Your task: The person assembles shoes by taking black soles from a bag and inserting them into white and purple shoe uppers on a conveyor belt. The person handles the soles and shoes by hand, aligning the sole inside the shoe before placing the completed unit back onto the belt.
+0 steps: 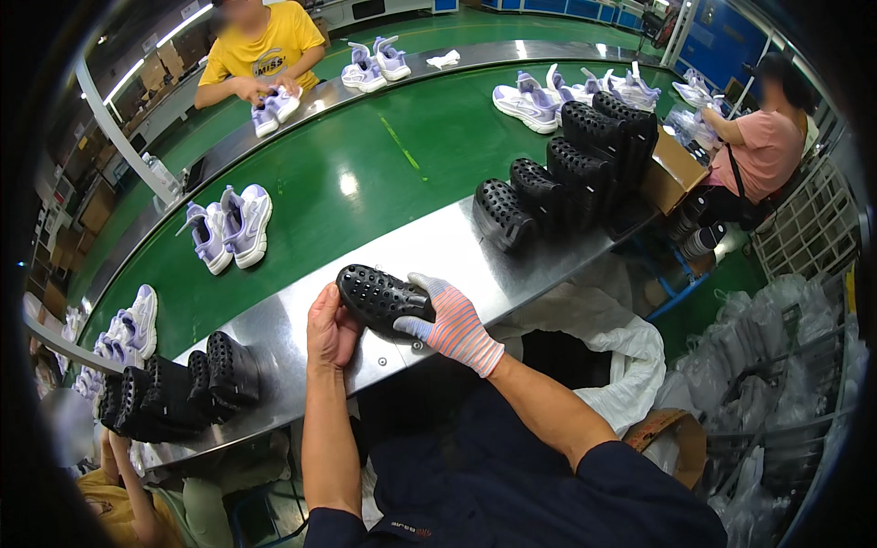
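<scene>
In head view we've got one black form (370,294) over the steel ledge (429,248), left hand (332,331) half-curled against one end, gloved right hand (454,321) pinching the other, shoes (245,224) on the green belt (320,169) beyond.

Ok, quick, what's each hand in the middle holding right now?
Left hand: partly curled beside the black form; how firmly it grips can't be told.
Right hand, gloved: closed, holding the black form.
</scene>
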### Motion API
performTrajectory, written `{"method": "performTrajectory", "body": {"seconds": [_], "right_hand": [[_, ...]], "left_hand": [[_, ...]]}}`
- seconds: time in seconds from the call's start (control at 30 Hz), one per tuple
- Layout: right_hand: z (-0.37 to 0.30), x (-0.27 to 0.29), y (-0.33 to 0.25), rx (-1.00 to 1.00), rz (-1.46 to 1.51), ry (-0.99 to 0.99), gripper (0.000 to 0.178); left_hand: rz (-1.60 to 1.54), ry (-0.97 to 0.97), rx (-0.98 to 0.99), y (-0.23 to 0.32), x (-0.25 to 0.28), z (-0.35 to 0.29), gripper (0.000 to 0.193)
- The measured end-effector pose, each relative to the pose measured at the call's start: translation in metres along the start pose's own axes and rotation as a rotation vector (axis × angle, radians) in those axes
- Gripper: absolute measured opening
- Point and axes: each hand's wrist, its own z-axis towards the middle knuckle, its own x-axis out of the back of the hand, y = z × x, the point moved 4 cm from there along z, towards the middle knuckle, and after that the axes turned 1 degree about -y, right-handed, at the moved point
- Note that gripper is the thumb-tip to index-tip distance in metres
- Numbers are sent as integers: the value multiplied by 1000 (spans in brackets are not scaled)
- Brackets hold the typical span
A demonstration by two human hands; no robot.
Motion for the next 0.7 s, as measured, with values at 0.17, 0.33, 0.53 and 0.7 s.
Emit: {"method": "performTrajectory", "body": {"seconds": [0.17,0.33,0.53,0.7], "right_hand": [[-3,-2,-5,-2,-57,11,79],[-7,-2,1,17,-203,319,72],[-9,20,16,-235,-440,491,68],[-17,54,32,-293,-498,600,84]], "left_hand": [[21,40,-50,-1,1,3,33],[813,346,-440,-9,-17,-8,37],[1424,283,-535,-8,-41,-14,23],[1399,242,-543,-12,-45,-9,19]]}}
